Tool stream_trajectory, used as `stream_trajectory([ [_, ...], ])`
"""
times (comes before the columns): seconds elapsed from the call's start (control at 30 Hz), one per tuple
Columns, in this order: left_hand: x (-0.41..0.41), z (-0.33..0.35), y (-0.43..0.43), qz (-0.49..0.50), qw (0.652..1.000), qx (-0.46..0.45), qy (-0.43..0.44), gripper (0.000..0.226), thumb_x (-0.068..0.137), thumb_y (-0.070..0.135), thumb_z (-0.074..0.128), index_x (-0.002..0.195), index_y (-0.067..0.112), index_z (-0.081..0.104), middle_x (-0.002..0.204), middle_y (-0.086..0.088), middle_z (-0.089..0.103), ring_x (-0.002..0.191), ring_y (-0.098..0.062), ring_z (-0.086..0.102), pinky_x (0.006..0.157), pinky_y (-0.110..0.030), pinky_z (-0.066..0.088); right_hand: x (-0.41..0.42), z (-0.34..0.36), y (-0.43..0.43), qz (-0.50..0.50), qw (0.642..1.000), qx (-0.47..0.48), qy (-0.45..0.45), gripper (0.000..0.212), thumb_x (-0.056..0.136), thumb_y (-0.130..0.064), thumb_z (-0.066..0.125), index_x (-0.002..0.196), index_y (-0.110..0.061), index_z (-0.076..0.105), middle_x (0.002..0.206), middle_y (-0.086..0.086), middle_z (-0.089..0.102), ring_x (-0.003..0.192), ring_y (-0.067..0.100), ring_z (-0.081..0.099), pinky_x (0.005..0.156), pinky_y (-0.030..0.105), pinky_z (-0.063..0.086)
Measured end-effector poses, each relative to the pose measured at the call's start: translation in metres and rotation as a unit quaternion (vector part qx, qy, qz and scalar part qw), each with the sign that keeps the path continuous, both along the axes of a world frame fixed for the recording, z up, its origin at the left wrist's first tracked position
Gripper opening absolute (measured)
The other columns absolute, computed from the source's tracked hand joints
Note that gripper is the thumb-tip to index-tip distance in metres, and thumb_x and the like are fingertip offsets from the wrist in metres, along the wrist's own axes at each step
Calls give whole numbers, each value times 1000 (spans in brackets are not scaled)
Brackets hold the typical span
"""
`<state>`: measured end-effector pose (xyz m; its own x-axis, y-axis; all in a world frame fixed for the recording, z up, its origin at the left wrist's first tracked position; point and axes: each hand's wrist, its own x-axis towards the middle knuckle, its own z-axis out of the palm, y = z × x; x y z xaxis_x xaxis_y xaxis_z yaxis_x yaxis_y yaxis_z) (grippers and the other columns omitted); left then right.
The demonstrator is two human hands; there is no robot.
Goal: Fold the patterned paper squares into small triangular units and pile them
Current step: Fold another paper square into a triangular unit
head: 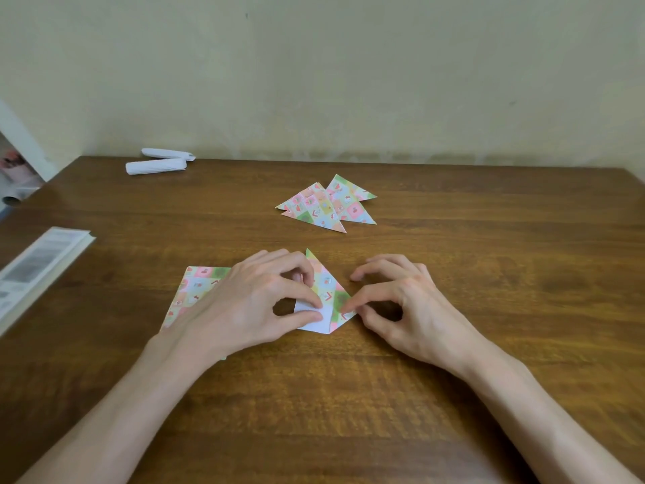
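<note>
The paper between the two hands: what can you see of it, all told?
The half-folded paper is thin, printed with pastel pink, green and yellow squares on one side, plain white on the other. It lies on the wooden table as a pointed shape, tip aimed away, a white flap at its near edge. The left hand pinches that flap; the right hand pinches its right corner.

A single wide-angle view from the person's head looks forward and down over a wooden table, close enough that both forearms run in from the lower corners of the frame. The left hand and right hand meet on a paper just below centre. The table's far edge crosses the upper middle, and a wall fills the upper third.
</note>
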<state>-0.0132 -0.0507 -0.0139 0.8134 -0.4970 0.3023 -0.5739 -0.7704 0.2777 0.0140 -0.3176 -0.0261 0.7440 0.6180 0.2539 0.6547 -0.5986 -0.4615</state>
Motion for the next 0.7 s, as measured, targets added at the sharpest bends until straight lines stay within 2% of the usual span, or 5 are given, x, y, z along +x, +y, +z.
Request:
stream_trajectory([
  [0.17, -1, 0, 2, 8, 999, 51, -3, 34, 93, 60, 59, 115, 42, 77, 113, 19, 54, 101, -4, 52, 81, -33, 48, 0, 0, 1, -10, 1000, 3, -3, 17, 91, -37, 66, 101, -46, 76, 125, -20, 59, 132, 8, 45, 105, 41, 35],
  [0.3, -2, -3, 0, 12, 998, 61, 18, 44, 95, 67, 50, 128, 46, 70, 142, 20, 51, 130, -3, 47, 99, -33, 45, -1, -2, 2, -24, 1000, 18, -4, 18, 89, -52, 62, 95, -43, 75, 122, -22, 59, 129, 4, 46, 105, 39, 35],
  [0.4, -2, -8, -5, 26, 999, 41, 24, 47, 94, 66, 53, 135, 46, 64, 152, 23, 45, 144, 0, 37, 111, -33, 37, 1, -4, 3, -52, 997, 48, 0, 17, 90, -52, 65, 98, -40, 73, 118, -22, 59, 122, 2, 50, 103, 38, 38],
  [0.6, -4, -11, -15, 49, 997, 18, 52, 63, 92, 69, 54, 150, 45, 48, 152, 33, 41, 136, 9, 35, 114, -14, 22, 4, -4, 3, -55, 998, 40, 1, 13, 90, -44, 75, 103, -41, 75, 115, -22, 60, 121, 2, 48, 96, 31, 34],
  [0.7, -4, -8, -15, 52, 997, 15, 60, 63, 93, 70, 51, 152, 48, 43, 151, 32, 41, 136, 6, 35, 114, -19, 26, 3, -4, 4, -59, 997, 54, 3, 18, 88, -51, 74, 103, -42, 75, 115, -24, 60, 121, -1, 48, 98, 27, 33],
])
